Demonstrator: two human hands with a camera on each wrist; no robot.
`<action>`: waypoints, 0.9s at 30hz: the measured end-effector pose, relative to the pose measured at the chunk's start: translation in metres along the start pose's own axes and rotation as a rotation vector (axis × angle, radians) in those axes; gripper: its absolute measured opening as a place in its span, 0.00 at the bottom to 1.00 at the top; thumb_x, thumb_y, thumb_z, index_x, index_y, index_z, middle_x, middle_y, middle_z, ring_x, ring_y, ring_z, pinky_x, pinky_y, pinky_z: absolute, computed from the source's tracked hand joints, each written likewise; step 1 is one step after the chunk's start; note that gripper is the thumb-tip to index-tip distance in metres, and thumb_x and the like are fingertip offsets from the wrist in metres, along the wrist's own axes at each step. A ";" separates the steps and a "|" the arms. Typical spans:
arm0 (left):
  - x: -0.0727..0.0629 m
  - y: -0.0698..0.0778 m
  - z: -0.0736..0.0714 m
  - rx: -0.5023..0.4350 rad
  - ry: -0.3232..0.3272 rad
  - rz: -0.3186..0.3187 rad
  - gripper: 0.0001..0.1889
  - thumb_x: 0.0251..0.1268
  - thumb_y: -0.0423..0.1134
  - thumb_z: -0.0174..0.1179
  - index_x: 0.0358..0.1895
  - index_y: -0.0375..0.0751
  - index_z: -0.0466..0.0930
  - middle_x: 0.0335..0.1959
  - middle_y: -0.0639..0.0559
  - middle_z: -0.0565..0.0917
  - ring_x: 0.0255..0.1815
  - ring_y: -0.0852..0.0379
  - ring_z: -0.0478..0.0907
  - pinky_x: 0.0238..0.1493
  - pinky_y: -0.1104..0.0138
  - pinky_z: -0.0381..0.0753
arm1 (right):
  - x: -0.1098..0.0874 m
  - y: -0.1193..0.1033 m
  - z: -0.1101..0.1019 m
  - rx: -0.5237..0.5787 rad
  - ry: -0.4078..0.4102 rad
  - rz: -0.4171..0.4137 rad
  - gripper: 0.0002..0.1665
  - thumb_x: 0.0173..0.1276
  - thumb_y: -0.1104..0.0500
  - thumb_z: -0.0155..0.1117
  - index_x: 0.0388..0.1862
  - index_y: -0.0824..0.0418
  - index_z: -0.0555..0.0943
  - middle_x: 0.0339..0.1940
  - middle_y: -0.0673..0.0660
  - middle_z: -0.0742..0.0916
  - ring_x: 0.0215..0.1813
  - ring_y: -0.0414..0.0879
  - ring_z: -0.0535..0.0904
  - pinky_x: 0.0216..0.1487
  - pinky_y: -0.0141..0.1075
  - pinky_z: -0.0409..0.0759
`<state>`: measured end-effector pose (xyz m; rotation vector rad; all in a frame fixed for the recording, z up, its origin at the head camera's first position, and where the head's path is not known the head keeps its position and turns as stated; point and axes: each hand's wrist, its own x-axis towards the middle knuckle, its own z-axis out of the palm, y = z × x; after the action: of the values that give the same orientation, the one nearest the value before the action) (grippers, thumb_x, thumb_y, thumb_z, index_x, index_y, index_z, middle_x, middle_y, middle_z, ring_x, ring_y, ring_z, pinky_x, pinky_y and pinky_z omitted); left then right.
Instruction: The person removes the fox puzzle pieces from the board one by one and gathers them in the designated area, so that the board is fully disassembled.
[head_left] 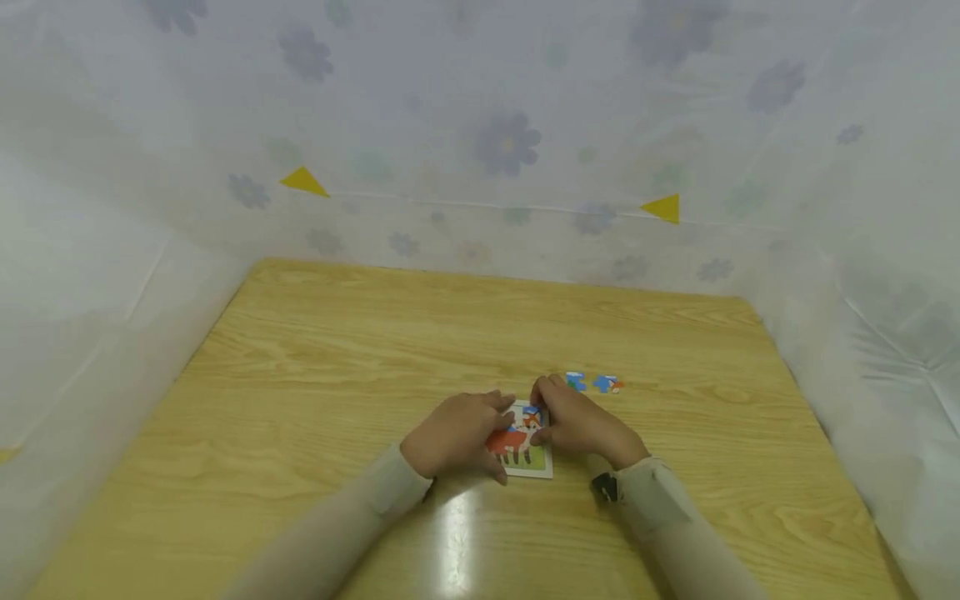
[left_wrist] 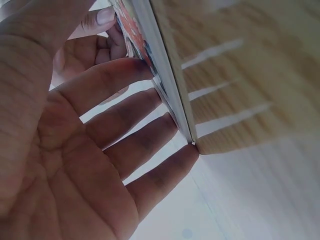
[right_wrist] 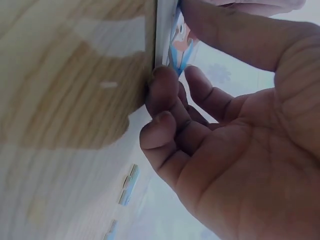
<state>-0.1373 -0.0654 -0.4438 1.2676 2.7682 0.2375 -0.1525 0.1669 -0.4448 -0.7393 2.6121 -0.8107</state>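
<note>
No lettering, number or brand legible from where I stand. Nearest to signs: two plain yellow triangles on the flowered sheet [head_left: 450, 83] beyond the counter [head_left: 337, 333], one toward the left [head_left: 303, 182], one toward the right [head_left: 664, 209]. Both unmarked as far as I can see.

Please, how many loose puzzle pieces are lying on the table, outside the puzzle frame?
2. One blue piece lies just beyond the right hand; the blue-and-orange piece lies to its right. Others may be hidden under the hands.
</note>
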 end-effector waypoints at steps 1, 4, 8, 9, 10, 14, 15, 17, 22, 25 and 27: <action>0.000 0.001 0.000 0.003 0.001 0.001 0.47 0.41 0.68 0.78 0.64 0.42 0.83 0.72 0.45 0.75 0.71 0.45 0.74 0.68 0.59 0.75 | 0.000 0.000 0.000 0.007 -0.004 0.001 0.23 0.63 0.63 0.78 0.49 0.61 0.73 0.44 0.55 0.76 0.43 0.46 0.73 0.46 0.42 0.76; 0.000 0.002 -0.001 0.016 0.000 -0.003 0.46 0.41 0.69 0.77 0.63 0.42 0.84 0.72 0.45 0.75 0.71 0.46 0.74 0.68 0.60 0.75 | 0.000 0.000 -0.002 0.026 -0.009 -0.002 0.25 0.62 0.63 0.79 0.50 0.61 0.73 0.44 0.54 0.77 0.43 0.46 0.74 0.46 0.42 0.77; 0.000 0.002 -0.001 0.023 -0.005 -0.013 0.45 0.41 0.69 0.77 0.62 0.43 0.84 0.72 0.46 0.75 0.71 0.47 0.74 0.68 0.60 0.75 | 0.001 0.002 -0.002 0.035 -0.007 -0.010 0.25 0.61 0.62 0.80 0.51 0.61 0.74 0.44 0.54 0.77 0.43 0.45 0.74 0.46 0.40 0.77; 0.000 0.002 -0.001 0.023 -0.005 -0.014 0.45 0.42 0.69 0.77 0.62 0.43 0.84 0.72 0.47 0.75 0.71 0.47 0.74 0.68 0.60 0.76 | 0.001 0.003 -0.002 0.035 -0.005 -0.013 0.25 0.61 0.62 0.80 0.51 0.61 0.74 0.44 0.54 0.77 0.42 0.45 0.73 0.45 0.40 0.77; 0.000 0.002 -0.001 0.023 -0.004 -0.014 0.45 0.42 0.69 0.77 0.63 0.43 0.84 0.72 0.47 0.75 0.71 0.47 0.74 0.68 0.60 0.75 | 0.001 0.003 -0.002 0.033 -0.004 -0.016 0.24 0.61 0.62 0.80 0.50 0.61 0.75 0.43 0.54 0.76 0.42 0.45 0.73 0.44 0.39 0.76; -0.001 0.002 -0.001 0.015 0.000 -0.013 0.46 0.42 0.69 0.77 0.63 0.42 0.84 0.72 0.46 0.75 0.72 0.47 0.73 0.68 0.59 0.75 | 0.003 0.005 -0.002 0.034 -0.010 -0.029 0.21 0.60 0.61 0.81 0.44 0.58 0.75 0.39 0.53 0.76 0.39 0.45 0.71 0.41 0.38 0.75; -0.001 0.002 -0.001 0.013 -0.001 -0.013 0.46 0.42 0.69 0.78 0.63 0.42 0.84 0.72 0.47 0.75 0.72 0.47 0.73 0.68 0.59 0.75 | 0.004 0.005 -0.002 0.039 -0.015 -0.037 0.21 0.60 0.61 0.80 0.42 0.58 0.75 0.38 0.53 0.76 0.38 0.44 0.71 0.40 0.38 0.74; -0.001 0.002 -0.001 0.004 -0.002 -0.014 0.46 0.42 0.68 0.78 0.64 0.42 0.84 0.72 0.46 0.76 0.72 0.47 0.73 0.69 0.59 0.74 | 0.004 0.006 -0.003 0.047 -0.027 -0.060 0.17 0.63 0.62 0.78 0.39 0.57 0.76 0.35 0.51 0.78 0.36 0.44 0.72 0.38 0.37 0.74; -0.001 0.002 -0.002 -0.015 -0.007 -0.020 0.45 0.43 0.67 0.79 0.63 0.42 0.84 0.72 0.46 0.76 0.72 0.47 0.73 0.69 0.59 0.74 | 0.004 0.011 -0.006 0.057 -0.019 -0.143 0.05 0.72 0.66 0.67 0.37 0.58 0.80 0.33 0.47 0.81 0.35 0.41 0.74 0.38 0.37 0.76; -0.002 0.003 -0.002 -0.026 -0.011 -0.028 0.44 0.43 0.66 0.79 0.63 0.43 0.84 0.72 0.47 0.75 0.73 0.47 0.72 0.69 0.59 0.74 | 0.002 0.015 -0.008 0.054 -0.003 -0.167 0.06 0.76 0.66 0.62 0.38 0.57 0.80 0.33 0.46 0.82 0.34 0.39 0.74 0.38 0.37 0.76; -0.003 0.003 -0.002 -0.028 -0.011 -0.030 0.44 0.43 0.66 0.79 0.63 0.43 0.84 0.72 0.47 0.75 0.73 0.47 0.72 0.69 0.59 0.74 | -0.001 0.017 -0.012 0.060 0.003 -0.153 0.06 0.77 0.65 0.61 0.40 0.55 0.81 0.33 0.45 0.82 0.34 0.39 0.74 0.38 0.36 0.76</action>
<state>-0.1339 -0.0660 -0.4410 1.2162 2.7622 0.2654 -0.1636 0.1848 -0.4458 -0.9297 2.5454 -0.9292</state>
